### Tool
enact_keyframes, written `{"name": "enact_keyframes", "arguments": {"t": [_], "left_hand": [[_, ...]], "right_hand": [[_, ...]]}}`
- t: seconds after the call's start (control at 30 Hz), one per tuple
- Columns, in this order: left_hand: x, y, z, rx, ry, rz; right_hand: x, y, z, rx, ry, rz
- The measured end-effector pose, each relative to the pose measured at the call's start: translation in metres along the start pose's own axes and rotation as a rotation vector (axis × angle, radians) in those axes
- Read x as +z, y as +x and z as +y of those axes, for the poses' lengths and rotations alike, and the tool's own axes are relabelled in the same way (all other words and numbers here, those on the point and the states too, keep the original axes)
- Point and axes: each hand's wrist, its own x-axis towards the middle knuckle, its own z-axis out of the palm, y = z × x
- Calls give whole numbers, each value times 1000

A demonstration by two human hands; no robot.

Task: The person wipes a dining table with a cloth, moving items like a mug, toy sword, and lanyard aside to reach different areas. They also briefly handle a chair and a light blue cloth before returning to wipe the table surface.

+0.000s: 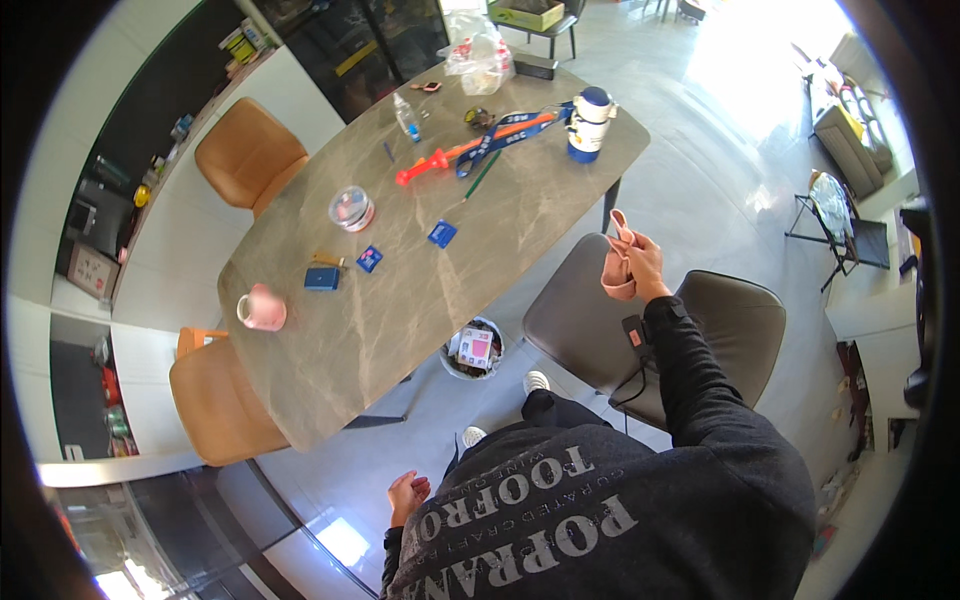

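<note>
My right hand is raised over a dark grey chair, gripping a looped pink strap-like item whose exact kind I cannot tell. Low by my body, my left hand holds nothing, its fingers loosely curled and a little apart. Before me stands a marble-patterned table. On its near left are a pink mug, a small dark blue box and two blue packets, one packet closer to the box and the other packet farther right. A clear round tub sits behind them.
A white-and-blue insulated bottle with a navy strap stands at the table's far right. Nearby lie a red-orange toy and a green pencil. Below the table edge is a filled waste bin. Tan chairs line the far side.
</note>
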Motion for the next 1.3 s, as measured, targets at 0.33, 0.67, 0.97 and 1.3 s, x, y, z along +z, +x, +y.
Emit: {"name": "enact_keyframes", "arguments": {"t": [0.33, 0.67, 0.97, 1.3], "left_hand": [[39, -3, 13, -62, 67, 27], [19, 5, 20, -154, 118, 19], [25, 42, 125, 14, 17, -4], [93, 92, 218, 105, 82, -165]], "right_hand": [[60, -31, -40, 412, 468, -115], [128, -33, -16, -33, -449, 13], [116, -42, -3, -176, -916, -146], [213, -26, 6, -304, -1350, -248]]}}
